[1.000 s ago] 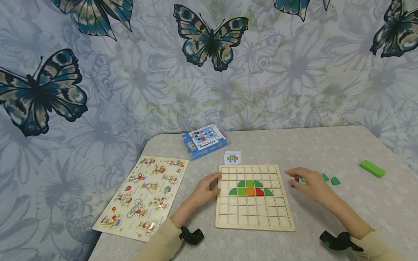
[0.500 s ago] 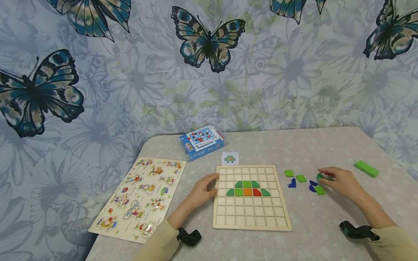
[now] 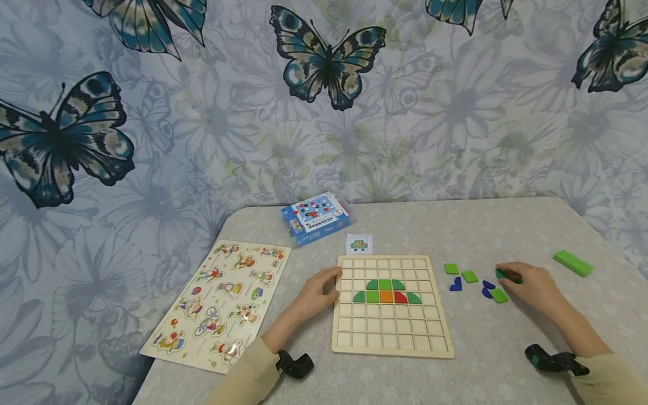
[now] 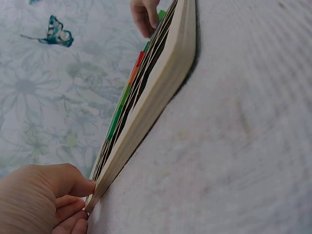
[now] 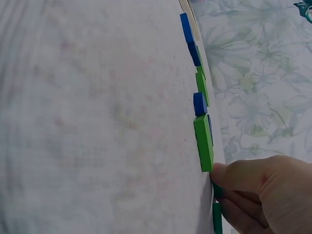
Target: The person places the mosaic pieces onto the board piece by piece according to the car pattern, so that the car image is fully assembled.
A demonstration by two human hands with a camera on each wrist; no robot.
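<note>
My left hand (image 3: 316,293) rests against the left edge of a wooden grid board (image 3: 392,334); thumb and fingertips touch that edge, as the left wrist view also shows. Green, orange and red tiles (image 3: 386,296) sit in the board's cells in a dome-like shape. To the board's right, my right hand (image 3: 531,284) pinches a dark green tile (image 3: 506,275) at the table surface. In the right wrist view another dark green tile (image 5: 217,218) lies beside the fingers. Near the hand are light green square tiles (image 3: 498,296) and blue rounded tiles (image 3: 455,284).
A small pattern card (image 3: 359,244) lies behind the board. Behind it to the left is a blue box (image 3: 318,218). A sheet with cartoon figures (image 3: 202,295) covers the table's left side. A long green block (image 3: 573,262) lies at the far right.
My right hand has moved right, from beside the board to the dark green tiles, uncovering the blue and light green tiles. The left hand has stayed at the board's edge.
</note>
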